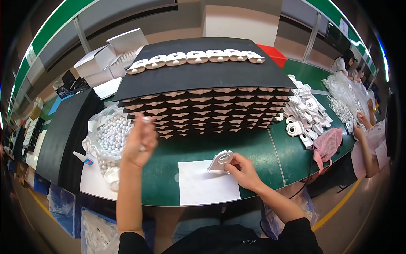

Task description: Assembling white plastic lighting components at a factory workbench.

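Note:
My right hand (244, 172) pinches a white plastic part (220, 162) with a round hole, tilted up over a sheet of white paper (203, 192). My left hand (143, 142) is raised beside the black stack, closed, with motion smearing its fingers. Small white balls seem to show at its fingertips and against its palm. Just left of that hand sits a clear plastic bag of white balls (113, 133). Several similar white parts (196, 57), each with a ball at its front, stand in a row on the top black sheet (190, 78).
Black sheets with rows of parts between them are stacked ahead. Loose white parts (311, 112) are heaped at right, near a pink mesh bag (326, 144). A small glue bottle (83, 158) lies at left, beside more black sheets (63, 139). Co-workers' hands (361, 125) are at far right.

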A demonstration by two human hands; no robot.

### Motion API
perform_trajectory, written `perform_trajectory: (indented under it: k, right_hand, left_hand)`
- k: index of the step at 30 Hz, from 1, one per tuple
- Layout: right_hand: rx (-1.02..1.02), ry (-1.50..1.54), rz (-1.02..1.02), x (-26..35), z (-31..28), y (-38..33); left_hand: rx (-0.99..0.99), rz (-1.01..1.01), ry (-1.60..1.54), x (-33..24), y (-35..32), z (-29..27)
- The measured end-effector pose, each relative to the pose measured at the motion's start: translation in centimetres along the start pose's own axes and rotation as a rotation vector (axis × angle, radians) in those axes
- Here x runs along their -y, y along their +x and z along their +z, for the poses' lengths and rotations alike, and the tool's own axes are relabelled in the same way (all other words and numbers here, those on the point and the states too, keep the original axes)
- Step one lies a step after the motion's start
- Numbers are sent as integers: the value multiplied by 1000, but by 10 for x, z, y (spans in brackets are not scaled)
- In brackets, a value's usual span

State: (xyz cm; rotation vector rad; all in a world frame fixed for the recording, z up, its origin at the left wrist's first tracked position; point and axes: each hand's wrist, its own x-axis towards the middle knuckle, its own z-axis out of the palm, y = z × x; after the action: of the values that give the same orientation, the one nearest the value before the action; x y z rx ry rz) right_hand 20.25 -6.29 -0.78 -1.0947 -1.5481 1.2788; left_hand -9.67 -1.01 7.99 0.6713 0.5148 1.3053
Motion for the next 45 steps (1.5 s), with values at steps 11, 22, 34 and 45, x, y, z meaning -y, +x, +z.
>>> perform_trajectory:
  k: [11,22,34,45]
  right_hand:
    - [2,-279,-88,5,12,2]
    - [-46,-195,-75,1,10,2]
    - [105,195,10,-2,8,4]
    - [194,821,16,16,-17,12]
  left_hand:
    - [112,-314,87,84,22,41]
    - [5,-337,76,103,23,17]
    - [32,-260,160,103,20,21]
    - [87,-324,214,110,12,29]
